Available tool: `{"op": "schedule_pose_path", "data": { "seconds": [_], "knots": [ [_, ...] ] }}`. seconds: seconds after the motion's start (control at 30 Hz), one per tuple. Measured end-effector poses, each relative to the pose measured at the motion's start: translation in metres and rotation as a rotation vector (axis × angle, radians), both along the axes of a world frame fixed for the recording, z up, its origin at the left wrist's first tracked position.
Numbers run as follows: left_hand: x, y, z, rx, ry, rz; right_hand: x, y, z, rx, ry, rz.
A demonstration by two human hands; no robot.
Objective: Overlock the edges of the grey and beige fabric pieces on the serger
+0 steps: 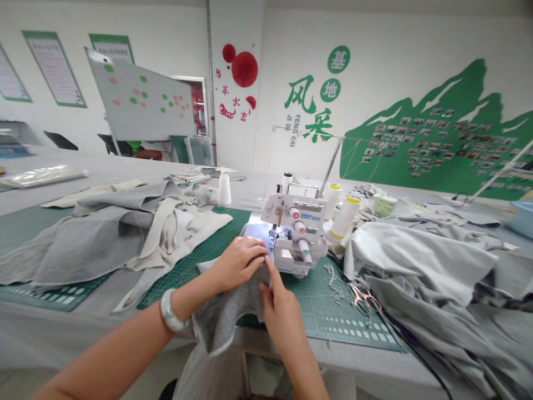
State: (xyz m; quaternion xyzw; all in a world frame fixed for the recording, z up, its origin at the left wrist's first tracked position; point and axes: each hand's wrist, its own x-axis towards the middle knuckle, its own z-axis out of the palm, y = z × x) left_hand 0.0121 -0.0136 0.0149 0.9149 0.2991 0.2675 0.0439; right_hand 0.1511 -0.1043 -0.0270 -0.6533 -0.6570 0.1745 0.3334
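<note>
A white overlock sewing machine (pixel 296 225) stands before me, its lamp lighting the needle area. A piece of grey fabric (pixel 227 314) runs from the machine's bed down over the table's front edge. My left hand (pixel 244 261), with a pale bangle on its wrist, lies on the fabric just left of the presser foot, fingers bent together and gripping it. Close beside it, my right hand (pixel 281 305) pinches the fabric's right edge between thumb and forefinger. The fingertips of both hands nearly meet; part of the fabric is hidden beneath them.
Green cutting mats (pixel 179 278) lie under the machine. Grey fabric pieces (pixel 100 239) spread at left, and a large grey heap (pixel 433 272) fills the right. Scissors (pixel 364 300) and thread scraps (pixel 335 286) sit right of the machine. Thread cones (pixel 345 216) stand behind it.
</note>
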Motion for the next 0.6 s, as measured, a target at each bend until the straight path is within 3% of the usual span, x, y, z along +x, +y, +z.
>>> {"op": "schedule_pose_path", "data": {
  "seconds": [0.2, 0.47, 0.6],
  "knots": [
    [-0.002, 0.011, -0.003, -0.013, -0.009, 0.007, -0.002, 0.000, 0.003, -0.037, -0.018, -0.012],
    [0.000, -0.006, 0.001, 0.053, -0.015, -0.016, -0.002, 0.001, 0.002, -0.030, -0.039, -0.022],
    [-0.001, -0.001, -0.001, 0.012, -0.030, -0.017, -0.003, 0.001, 0.004, -0.018, -0.055, -0.017]
  ]
}}
